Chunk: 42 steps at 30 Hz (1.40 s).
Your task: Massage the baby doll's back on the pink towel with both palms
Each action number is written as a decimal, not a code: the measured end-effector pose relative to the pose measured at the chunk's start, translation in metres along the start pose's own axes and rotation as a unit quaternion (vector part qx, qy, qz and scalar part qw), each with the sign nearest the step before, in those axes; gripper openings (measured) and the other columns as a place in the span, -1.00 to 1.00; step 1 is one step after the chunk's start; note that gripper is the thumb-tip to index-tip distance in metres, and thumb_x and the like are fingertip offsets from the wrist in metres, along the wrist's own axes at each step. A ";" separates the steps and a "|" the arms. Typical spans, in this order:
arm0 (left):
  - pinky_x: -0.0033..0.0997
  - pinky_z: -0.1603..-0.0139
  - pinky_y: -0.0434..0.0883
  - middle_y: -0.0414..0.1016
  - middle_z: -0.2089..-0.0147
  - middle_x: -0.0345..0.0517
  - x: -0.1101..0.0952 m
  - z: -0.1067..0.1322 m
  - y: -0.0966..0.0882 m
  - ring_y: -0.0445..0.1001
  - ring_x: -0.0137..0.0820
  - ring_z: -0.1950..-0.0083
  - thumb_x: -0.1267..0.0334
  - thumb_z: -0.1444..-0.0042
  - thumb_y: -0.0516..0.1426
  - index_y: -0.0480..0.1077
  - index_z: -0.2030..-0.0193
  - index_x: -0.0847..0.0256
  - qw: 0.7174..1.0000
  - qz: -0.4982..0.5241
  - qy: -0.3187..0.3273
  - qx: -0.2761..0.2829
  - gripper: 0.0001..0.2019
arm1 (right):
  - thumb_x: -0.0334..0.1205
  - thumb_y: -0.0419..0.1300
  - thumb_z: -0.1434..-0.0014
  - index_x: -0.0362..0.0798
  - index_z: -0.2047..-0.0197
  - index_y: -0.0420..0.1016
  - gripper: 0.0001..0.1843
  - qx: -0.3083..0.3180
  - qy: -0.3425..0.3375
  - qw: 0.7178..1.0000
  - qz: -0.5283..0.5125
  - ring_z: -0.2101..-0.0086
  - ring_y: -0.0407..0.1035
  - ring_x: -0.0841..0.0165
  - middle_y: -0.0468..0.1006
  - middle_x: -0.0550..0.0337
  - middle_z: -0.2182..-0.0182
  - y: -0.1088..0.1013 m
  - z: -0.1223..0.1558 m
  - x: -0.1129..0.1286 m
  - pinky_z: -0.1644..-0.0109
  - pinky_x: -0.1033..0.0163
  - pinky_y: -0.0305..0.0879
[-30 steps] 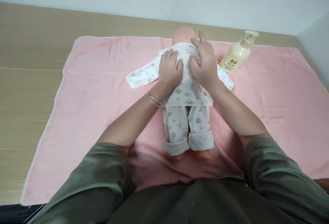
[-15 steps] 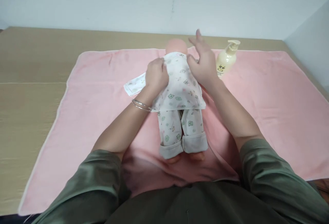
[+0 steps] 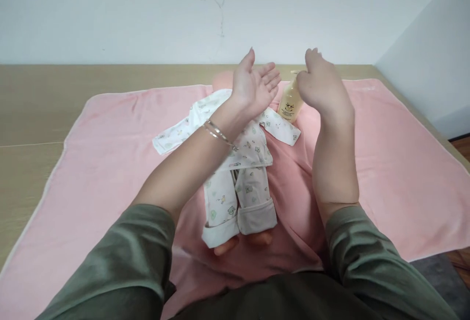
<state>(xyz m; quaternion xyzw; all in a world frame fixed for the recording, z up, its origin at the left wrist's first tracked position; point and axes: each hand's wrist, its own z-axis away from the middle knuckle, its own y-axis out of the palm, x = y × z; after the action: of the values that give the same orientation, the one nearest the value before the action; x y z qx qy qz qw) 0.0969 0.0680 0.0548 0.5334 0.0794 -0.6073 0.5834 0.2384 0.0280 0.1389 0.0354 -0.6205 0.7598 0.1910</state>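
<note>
A doll in a white printed top (image 3: pixel 253 146) and matching trousers (image 3: pixel 253 195) lies on its back on a pink blanket (image 3: pixel 396 163). My left hand (image 3: pixel 255 85) is held palm up above the doll's chest, fingers spread and nothing in it; it covers part of the top. Just right of it, a pale yellow pump bottle (image 3: pixel 290 102) stands tilted in view on the blanket. My right hand (image 3: pixel 325 85) is bent at the wrist beside the bottle's pump head, partly covering it. Its thumb and forefinger are apart, the other fingers mostly hidden; contact with the pump cannot be made out.
Under the blanket is a light wooden table (image 3: pixel 33 109). A white wall (image 3: pixel 128 11) with a thin crack rises behind it, and another wall (image 3: pixel 436 60) bounds the right side. Both doll sleeves stretch out sideways.
My left hand has let go of the doll's top and turned palm up. The right hand has moved from the doll's shoulder to the bottle. The view has shifted right.
</note>
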 end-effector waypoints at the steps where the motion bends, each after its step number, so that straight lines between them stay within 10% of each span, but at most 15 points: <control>1: 0.00 -0.30 0.37 0.37 -0.27 0.14 0.002 -0.011 0.006 0.21 -0.06 -0.46 -0.17 -0.38 -0.42 0.29 -0.27 0.34 1.000 0.026 -0.013 0.000 -0.23 | -0.29 -0.13 -0.39 -0.12 -0.03 0.36 -0.70 0.017 0.011 1.000 0.015 -0.33 0.14 0.02 0.37 -0.14 -0.23 0.006 -0.002 0.002 -0.36 -0.16 0.18; 6: -0.08 -0.34 0.40 0.35 -0.31 0.14 0.005 -0.026 0.030 0.18 -0.07 -0.48 -0.23 -0.34 -0.38 0.21 -0.32 0.37 0.979 0.189 -0.074 -0.018 -0.21 | -0.45 -0.08 -0.28 -0.35 -0.23 0.26 -0.53 0.051 0.042 0.993 0.099 -0.35 0.11 -0.07 0.25 -0.32 -0.31 0.035 -0.011 0.008 -0.40 -0.26 0.05; 13: -0.20 -0.50 0.21 0.34 -0.37 -0.06 -0.004 0.013 0.030 0.08 -0.17 -0.53 -0.07 -0.39 -0.27 0.05 -0.46 0.21 0.932 0.333 -0.143 -0.029 -0.37 | -0.25 -0.12 -0.38 -0.31 -0.23 0.29 -0.53 -0.001 0.048 0.987 0.151 -0.26 0.24 -0.09 0.37 -0.34 -0.21 0.048 -0.011 0.006 -0.38 -0.35 0.00; 27: -0.09 -0.47 0.23 0.40 -0.31 0.02 -0.048 0.130 -0.012 0.25 -0.16 -0.45 0.11 -0.40 -0.25 0.15 -0.40 0.23 0.966 0.219 -0.140 -0.018 -0.46 | -0.02 -0.12 -0.45 -0.27 -0.16 0.31 -0.50 -0.016 0.129 0.972 0.197 -0.13 0.37 -0.05 0.45 -0.38 -0.10 0.048 -0.008 0.027 -0.19 -0.23 0.22; 34: -0.03 -0.28 0.47 0.50 -0.19 -0.08 -0.076 0.155 -0.015 0.35 -0.13 -0.38 0.17 -0.44 -0.39 0.39 -0.14 0.19 0.995 0.073 -0.055 -0.028 -0.43 | 0.14 0.10 -0.34 -0.13 -0.23 0.34 -0.41 -0.037 0.043 0.993 0.102 -0.37 0.03 -0.14 0.11 -0.36 -0.38 0.047 -0.002 0.009 -0.36 -0.38 -0.04; 38: -0.22 -0.34 0.44 0.49 -0.23 -0.09 -0.084 0.162 -0.007 0.43 -0.25 -0.32 0.16 -0.46 -0.29 0.30 -0.17 0.27 0.966 0.197 -0.112 -0.122 -0.55 | -0.05 0.08 -0.38 -0.20 -0.38 0.17 -0.38 -0.032 0.010 0.994 0.107 -0.45 -0.24 -0.09 -0.04 -0.32 -0.44 0.025 0.028 0.050 -0.43 -0.37 -0.18; 42: -0.18 -0.47 0.32 0.56 -0.11 -0.17 -0.088 0.169 0.000 0.32 -0.22 -0.41 0.12 -0.47 -0.34 0.40 -0.08 0.22 0.968 0.233 -0.088 -0.035 -0.48 | 0.08 -0.26 -0.43 -0.11 -0.47 0.00 -0.32 -0.018 -0.172 0.984 -0.049 -0.47 -0.37 0.22 -0.12 0.05 -0.49 0.019 0.069 0.103 -0.56 -0.04 -0.28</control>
<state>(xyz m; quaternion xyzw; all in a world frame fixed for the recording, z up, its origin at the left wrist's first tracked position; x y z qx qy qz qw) -0.0193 0.0014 0.1912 0.4613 -0.0774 -0.4960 0.7316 0.1242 -0.0161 0.1668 0.1922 -0.6549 0.7211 0.1191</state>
